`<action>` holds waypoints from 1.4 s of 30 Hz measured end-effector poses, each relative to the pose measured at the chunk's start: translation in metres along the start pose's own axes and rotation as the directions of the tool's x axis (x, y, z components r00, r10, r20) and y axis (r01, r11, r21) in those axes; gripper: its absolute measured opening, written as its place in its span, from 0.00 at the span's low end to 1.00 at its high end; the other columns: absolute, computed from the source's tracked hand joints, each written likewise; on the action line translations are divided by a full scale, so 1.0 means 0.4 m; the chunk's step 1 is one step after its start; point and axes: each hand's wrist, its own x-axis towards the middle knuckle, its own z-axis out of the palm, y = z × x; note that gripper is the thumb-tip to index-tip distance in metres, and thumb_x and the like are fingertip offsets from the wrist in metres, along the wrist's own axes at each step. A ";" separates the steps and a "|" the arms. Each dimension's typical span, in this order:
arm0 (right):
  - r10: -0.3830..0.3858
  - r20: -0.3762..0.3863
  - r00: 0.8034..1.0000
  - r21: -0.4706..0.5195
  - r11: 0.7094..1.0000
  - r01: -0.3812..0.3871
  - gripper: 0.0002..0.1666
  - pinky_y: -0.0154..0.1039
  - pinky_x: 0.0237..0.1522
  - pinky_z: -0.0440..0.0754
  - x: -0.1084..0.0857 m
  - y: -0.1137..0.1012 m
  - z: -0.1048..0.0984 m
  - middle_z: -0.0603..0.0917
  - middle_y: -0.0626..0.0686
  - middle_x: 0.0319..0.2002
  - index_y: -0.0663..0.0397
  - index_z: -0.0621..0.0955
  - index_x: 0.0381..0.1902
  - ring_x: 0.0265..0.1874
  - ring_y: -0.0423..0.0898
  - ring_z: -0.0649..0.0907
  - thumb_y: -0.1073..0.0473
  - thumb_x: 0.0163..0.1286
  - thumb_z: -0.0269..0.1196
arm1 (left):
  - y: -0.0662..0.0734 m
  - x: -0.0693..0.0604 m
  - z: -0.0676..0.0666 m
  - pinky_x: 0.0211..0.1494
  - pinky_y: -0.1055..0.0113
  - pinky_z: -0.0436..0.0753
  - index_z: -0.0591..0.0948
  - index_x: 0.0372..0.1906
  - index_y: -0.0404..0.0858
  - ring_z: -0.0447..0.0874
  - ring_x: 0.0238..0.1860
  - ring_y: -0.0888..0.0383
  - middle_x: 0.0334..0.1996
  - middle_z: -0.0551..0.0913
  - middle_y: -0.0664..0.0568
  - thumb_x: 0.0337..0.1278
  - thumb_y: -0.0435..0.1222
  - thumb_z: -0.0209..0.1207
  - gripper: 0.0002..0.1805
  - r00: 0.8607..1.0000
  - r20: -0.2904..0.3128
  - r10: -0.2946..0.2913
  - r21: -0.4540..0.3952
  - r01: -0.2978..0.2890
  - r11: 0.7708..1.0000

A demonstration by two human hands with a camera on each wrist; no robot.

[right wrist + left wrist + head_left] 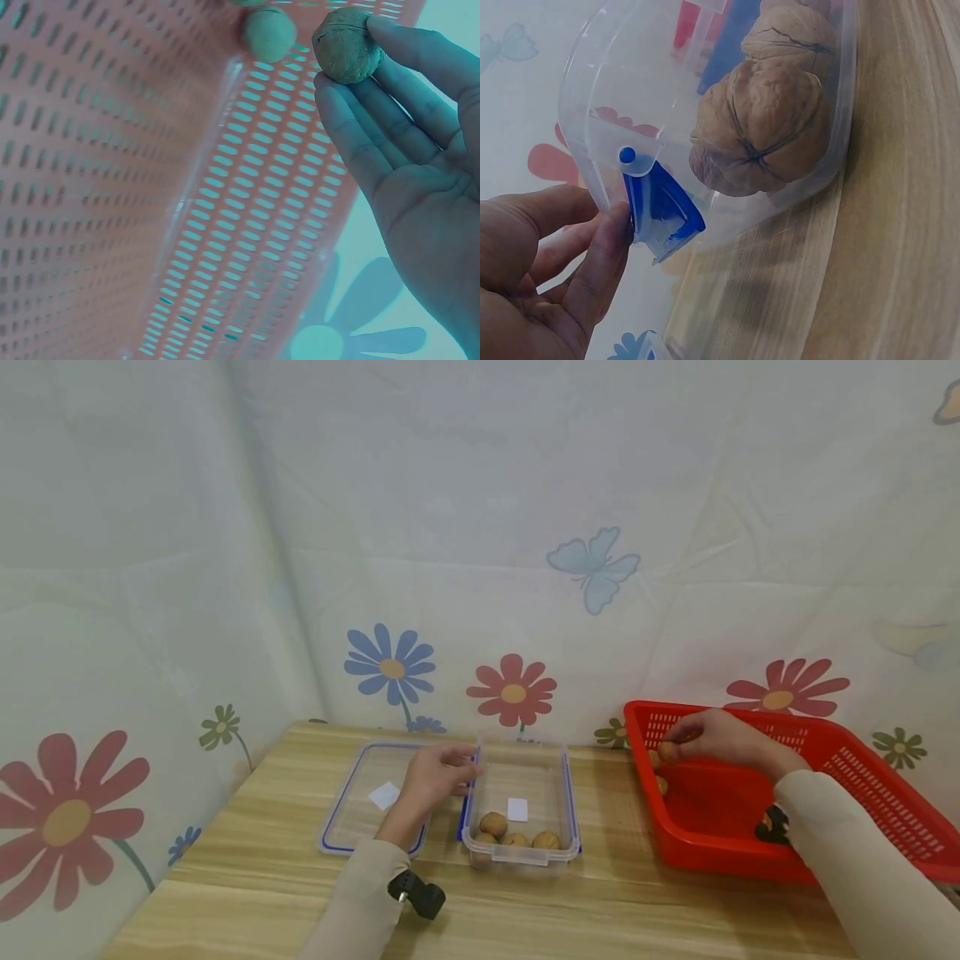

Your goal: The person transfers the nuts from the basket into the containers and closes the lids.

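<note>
My right hand (pixel 716 739) pinches a walnut (pixel 346 46) between thumb and fingertips, inside the left end of the red basket (pixel 720 853). Another walnut (pixel 269 34) lies close by in the basket. At the clear plastic container (pixel 568 793), my left hand (pixel 433 778) holds the left rim between thumb and fingers, beside a blue latch (pixel 664 210). Several walnuts (pixel 761 127) are gathered at the container's near end. A white label (pixel 517 810) shows on the container.
The container's clear lid (pixel 348 810), with a blue seal and a white label, lies on the wooden table (pixel 247 860) to the left. A flowered cloth (pixel 465 510) hangs behind the table. Each wrist carries a small black camera (pixel 417 894).
</note>
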 end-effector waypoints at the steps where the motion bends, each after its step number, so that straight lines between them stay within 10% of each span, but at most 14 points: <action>1: 0.001 -0.008 1.000 0.001 1.000 -0.001 0.32 0.59 0.57 0.88 -0.002 -0.005 -0.003 0.88 0.56 0.54 0.60 0.84 0.65 0.52 0.55 0.82 0.51 0.68 0.77 | 0.000 0.000 0.000 0.42 0.59 0.94 0.86 0.59 0.29 0.92 0.41 0.46 0.41 0.88 0.40 0.65 0.26 0.70 0.19 1.000 0.001 -0.002 -0.004 0.002 1.000; 35: -0.186 -0.247 0.951 -0.062 0.982 0.176 0.34 0.63 0.61 0.85 -0.119 -0.232 -0.051 0.86 0.58 0.60 0.53 0.81 0.69 0.58 0.59 0.85 0.42 0.73 0.71 | 0.001 0.000 0.000 0.42 0.59 0.94 0.86 0.59 0.29 0.92 0.41 0.46 0.43 0.89 0.40 0.66 0.26 0.69 0.18 1.000 -0.003 -0.001 0.001 0.001 1.000; 42: -0.255 -0.283 0.925 -0.007 0.965 0.263 0.28 0.27 0.52 0.84 -0.136 -0.281 -0.023 0.88 0.54 0.58 0.52 0.83 0.67 0.55 0.54 0.88 0.49 0.73 0.73 | 0.000 -0.002 0.000 0.43 0.58 0.94 0.86 0.60 0.29 0.92 0.42 0.44 0.43 0.89 0.40 0.66 0.27 0.69 0.18 1.000 0.003 -0.006 -0.004 0.006 1.000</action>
